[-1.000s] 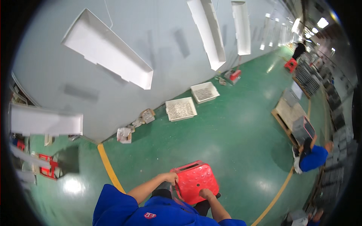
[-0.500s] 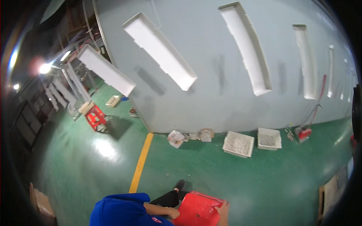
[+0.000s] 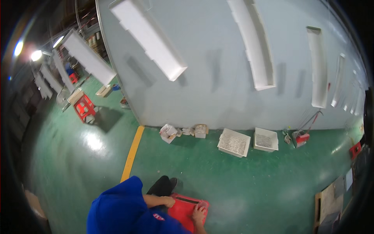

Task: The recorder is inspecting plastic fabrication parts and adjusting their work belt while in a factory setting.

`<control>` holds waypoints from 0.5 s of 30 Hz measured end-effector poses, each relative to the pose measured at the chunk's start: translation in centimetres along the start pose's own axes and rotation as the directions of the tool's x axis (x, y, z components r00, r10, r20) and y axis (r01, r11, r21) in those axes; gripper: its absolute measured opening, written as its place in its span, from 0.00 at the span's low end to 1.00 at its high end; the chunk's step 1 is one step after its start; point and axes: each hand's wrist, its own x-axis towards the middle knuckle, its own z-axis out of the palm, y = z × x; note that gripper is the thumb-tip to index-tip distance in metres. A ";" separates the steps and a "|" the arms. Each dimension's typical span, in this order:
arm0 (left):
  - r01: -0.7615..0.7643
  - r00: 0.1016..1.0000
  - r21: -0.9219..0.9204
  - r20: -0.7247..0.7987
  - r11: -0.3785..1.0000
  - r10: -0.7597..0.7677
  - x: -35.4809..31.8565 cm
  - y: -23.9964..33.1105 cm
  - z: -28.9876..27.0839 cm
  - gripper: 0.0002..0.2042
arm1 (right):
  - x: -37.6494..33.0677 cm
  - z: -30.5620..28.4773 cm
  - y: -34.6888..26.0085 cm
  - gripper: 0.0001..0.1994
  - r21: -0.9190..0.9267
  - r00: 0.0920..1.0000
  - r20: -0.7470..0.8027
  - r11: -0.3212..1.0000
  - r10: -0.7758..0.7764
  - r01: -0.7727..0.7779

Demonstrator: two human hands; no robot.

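Observation:
A red plastic stool [image 3: 183,208] sits low on the green floor at the bottom of the view, right in front of my body. My left hand [image 3: 168,201] grips its left rim, with my blue sleeve behind it. My right hand [image 3: 199,213] rests on its right side, fingers curled over the edge. A black shoe [image 3: 161,186] shows just beyond the stool. The stool's near part is hidden by my blue clothing.
A grey wall [image 3: 218,89] with white foam strips stands ahead. At its foot lie two white trays [image 3: 233,142] [image 3: 266,139] of small grey parts, small cardboard boxes [image 3: 168,132] and a red tool [image 3: 300,138]. A yellow floor line [image 3: 132,154] runs left. Another red stool [image 3: 83,107] stands far left.
My view has swung round, so the wall and trays now lie straight ahead. Both hands have stayed on the red stool, which now sits lower in the picture.

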 end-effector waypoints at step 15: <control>-0.236 0.966 0.068 -0.091 0.969 0.242 7.2 6.9 -4.5 0.15 | 2.0 0.4 0.7 0.39 -0.215 0.992 0.022 0.968 -0.126 0.128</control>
